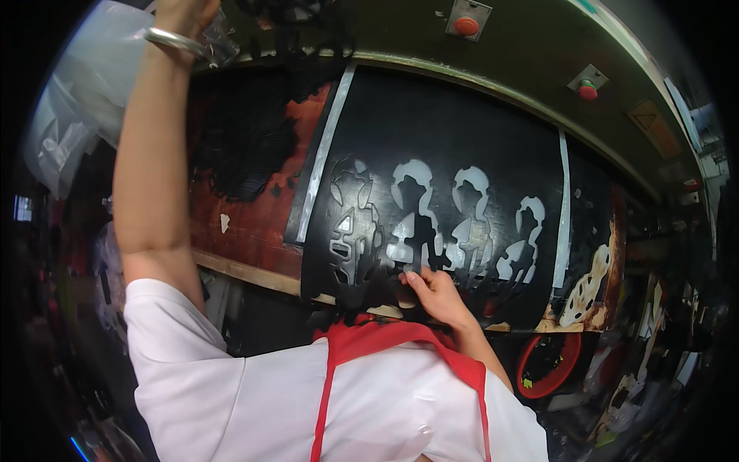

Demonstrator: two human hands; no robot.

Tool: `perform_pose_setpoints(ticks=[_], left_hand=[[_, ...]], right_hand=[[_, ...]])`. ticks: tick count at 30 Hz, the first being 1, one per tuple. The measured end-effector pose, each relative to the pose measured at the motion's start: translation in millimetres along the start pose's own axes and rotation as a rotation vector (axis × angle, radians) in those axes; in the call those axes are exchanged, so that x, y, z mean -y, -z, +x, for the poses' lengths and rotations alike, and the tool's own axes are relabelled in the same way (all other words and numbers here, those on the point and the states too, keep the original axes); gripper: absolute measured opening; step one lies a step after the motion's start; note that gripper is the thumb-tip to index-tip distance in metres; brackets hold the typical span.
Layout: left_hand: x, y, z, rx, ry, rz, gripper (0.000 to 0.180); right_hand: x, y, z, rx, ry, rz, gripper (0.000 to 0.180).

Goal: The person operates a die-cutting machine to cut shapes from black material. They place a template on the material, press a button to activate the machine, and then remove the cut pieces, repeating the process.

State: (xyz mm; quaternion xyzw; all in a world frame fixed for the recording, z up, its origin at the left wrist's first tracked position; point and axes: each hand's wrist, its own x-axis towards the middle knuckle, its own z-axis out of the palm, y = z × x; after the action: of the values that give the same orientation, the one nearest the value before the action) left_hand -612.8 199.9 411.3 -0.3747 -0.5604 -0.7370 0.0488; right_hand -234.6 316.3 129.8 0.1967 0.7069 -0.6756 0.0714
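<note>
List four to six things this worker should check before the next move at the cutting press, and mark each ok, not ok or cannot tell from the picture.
1. Right hand has hold of the black sheet at its lower edge: ok, fingers rest on it.
2. Left hand free of the machine top: not ok, it is raised there, grip partly out of view.
3. Cut-out shapes fully separated from the sheet: cannot tell.
4. Red buttons unobstructed: ok.
5. Loose black offcuts off the red board: not ok, a heap lies on it.
</note>
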Motion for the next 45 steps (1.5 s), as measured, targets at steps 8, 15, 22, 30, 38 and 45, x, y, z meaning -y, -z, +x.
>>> perform_pose_setpoints(ticks=[8, 15, 22, 30, 38, 45], left_hand=[[31.5, 3.6, -131.8, 0.364, -0.101, 0.529, 0.012], [65.0, -1.7, -362.3, 0.95, -0.126, 0.49, 0.033], [76.8, 1.8, -354.1, 0.506, 0.404, 0.201, 0.017], [77.9, 2.8, -304.2, 0.028, 1.027, -0.595, 0.021], [76.1, -15.3, -298.6, 0.035, 1.024, -0.283, 0.022], [37.0, 18.6, -204.5, -0.22, 0.719, -0.016, 0.025]], right_hand=[[6.6, -12.1, 17.7, 0.441, -0.134, 0.275, 0.016], [-13.6, -26.2, 30.3, 0.437, -0.215, 0.552, 0.009], [25.0, -26.7, 7.2, 0.21, -0.093, 0.084, 0.014], [62.0, -41.8, 21.6, 0.231, -0.047, -0.103, 0.038], [24.2, -67.8, 52.8, 0.214, -0.1, 0.049, 0.039], [34.5, -50.8, 43.0, -0.078, 0.32, -0.926, 0.019]])
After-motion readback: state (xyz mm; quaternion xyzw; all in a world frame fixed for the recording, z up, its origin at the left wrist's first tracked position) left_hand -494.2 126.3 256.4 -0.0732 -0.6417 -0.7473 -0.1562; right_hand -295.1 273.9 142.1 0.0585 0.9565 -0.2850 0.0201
